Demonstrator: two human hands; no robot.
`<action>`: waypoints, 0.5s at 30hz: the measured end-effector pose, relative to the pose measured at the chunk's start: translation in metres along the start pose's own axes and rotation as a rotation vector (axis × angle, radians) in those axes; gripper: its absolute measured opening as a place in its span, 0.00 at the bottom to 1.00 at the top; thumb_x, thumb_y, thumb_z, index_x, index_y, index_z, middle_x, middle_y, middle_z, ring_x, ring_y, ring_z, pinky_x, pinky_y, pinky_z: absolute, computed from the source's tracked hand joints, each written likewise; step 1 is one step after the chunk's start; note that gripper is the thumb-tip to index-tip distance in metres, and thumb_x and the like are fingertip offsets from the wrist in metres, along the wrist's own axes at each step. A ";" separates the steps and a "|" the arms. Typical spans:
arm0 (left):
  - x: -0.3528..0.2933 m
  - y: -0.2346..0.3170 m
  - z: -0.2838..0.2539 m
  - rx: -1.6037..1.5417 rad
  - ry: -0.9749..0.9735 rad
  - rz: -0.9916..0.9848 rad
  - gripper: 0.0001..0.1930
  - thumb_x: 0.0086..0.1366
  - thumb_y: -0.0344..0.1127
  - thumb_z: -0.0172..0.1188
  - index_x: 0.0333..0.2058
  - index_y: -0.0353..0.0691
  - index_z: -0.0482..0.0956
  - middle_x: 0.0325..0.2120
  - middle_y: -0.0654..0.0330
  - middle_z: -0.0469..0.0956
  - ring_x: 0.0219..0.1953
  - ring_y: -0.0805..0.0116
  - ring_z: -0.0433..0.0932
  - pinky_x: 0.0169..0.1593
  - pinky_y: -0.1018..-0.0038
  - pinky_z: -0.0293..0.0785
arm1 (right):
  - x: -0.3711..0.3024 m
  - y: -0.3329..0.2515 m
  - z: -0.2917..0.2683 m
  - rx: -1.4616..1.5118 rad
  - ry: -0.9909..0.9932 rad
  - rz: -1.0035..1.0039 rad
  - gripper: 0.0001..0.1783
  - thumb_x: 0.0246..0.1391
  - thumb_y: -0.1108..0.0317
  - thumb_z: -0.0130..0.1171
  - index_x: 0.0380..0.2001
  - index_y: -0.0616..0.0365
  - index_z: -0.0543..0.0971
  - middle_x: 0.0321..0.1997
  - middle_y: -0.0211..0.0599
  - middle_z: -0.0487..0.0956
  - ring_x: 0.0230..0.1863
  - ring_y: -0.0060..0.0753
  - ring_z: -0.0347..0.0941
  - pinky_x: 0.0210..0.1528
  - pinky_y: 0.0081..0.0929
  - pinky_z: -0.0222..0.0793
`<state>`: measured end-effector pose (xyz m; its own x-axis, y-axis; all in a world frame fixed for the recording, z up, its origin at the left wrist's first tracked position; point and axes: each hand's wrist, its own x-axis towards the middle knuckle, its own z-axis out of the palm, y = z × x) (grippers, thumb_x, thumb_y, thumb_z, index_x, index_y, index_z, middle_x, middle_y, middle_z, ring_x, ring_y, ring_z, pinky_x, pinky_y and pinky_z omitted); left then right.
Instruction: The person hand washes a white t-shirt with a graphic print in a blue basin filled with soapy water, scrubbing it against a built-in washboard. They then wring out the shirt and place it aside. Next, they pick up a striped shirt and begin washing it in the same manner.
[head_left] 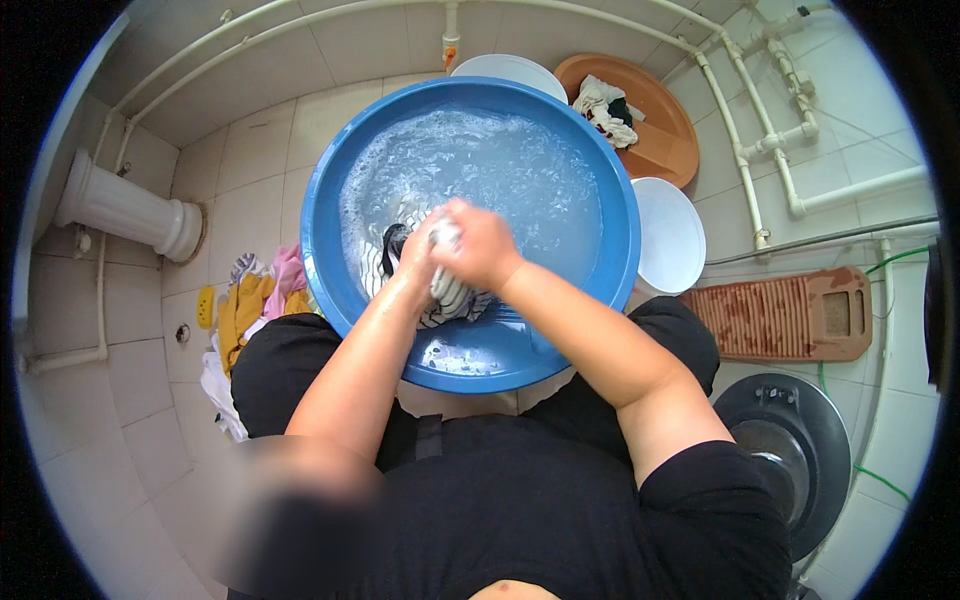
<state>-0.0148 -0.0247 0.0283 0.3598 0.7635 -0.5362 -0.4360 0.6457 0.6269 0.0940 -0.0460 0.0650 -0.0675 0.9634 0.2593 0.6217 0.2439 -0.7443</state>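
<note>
A black-and-white striped garment [458,303] lies bunched at the near side of a large blue basin [622,225] of sudsy water [520,170]. My left hand [416,256] and my right hand [480,245] meet over the basin's middle, both closed on the wet garment. Between them a foamy, whitish bit of the cloth sticks up. A dark part of the fabric shows beside my left hand. Motion blurs my right hand's fingers slightly. Part of the garment hangs below my hands, over the ridged near slope of the basin.
Left of the basin, a pile of clothes [245,310] lies by a yellow object [206,307]. Behind and right stand a brown basin [665,130] holding clothes, and white basins [672,235]. A brown washboard [775,315], a dark round lid-like object [830,420] and white pipes [735,140] are right.
</note>
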 end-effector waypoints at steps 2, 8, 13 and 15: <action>0.009 -0.004 0.004 0.293 0.126 0.049 0.18 0.63 0.47 0.45 0.42 0.38 0.71 0.34 0.57 0.76 0.35 0.65 0.76 0.38 0.72 0.72 | 0.008 0.046 0.000 -0.050 0.163 0.302 0.21 0.37 0.54 0.56 0.31 0.57 0.72 0.36 0.47 0.74 0.39 0.50 0.71 0.39 0.38 0.68; 0.016 0.001 -0.010 -0.321 0.036 -0.153 0.10 0.60 0.36 0.50 0.36 0.35 0.70 0.35 0.53 0.75 0.36 0.59 0.76 0.42 0.62 0.73 | -0.005 0.139 -0.019 -0.278 -0.003 0.800 0.31 0.41 0.48 0.53 0.44 0.62 0.69 0.47 0.51 0.70 0.47 0.52 0.67 0.50 0.38 0.62; 0.024 -0.007 -0.012 -0.232 0.022 0.041 0.08 0.57 0.32 0.55 0.34 0.38 0.68 0.29 0.58 0.73 0.32 0.66 0.75 0.38 0.68 0.74 | -0.007 0.148 -0.014 -0.065 0.002 0.545 0.25 0.40 0.53 0.58 0.39 0.60 0.74 0.39 0.49 0.73 0.42 0.46 0.70 0.47 0.33 0.64; 0.030 -0.008 -0.017 -0.311 -0.047 0.018 0.09 0.57 0.35 0.56 0.34 0.39 0.69 0.30 0.60 0.74 0.33 0.66 0.75 0.38 0.67 0.74 | 0.006 0.107 0.002 0.299 0.118 0.364 0.19 0.38 0.58 0.59 0.33 0.60 0.75 0.37 0.45 0.73 0.40 0.41 0.71 0.44 0.31 0.66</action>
<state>-0.0144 -0.0070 -0.0020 0.3843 0.7788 -0.4958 -0.6716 0.6043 0.4286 0.1583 -0.0141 -0.0147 0.2126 0.9771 0.0041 0.3359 -0.0691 -0.9394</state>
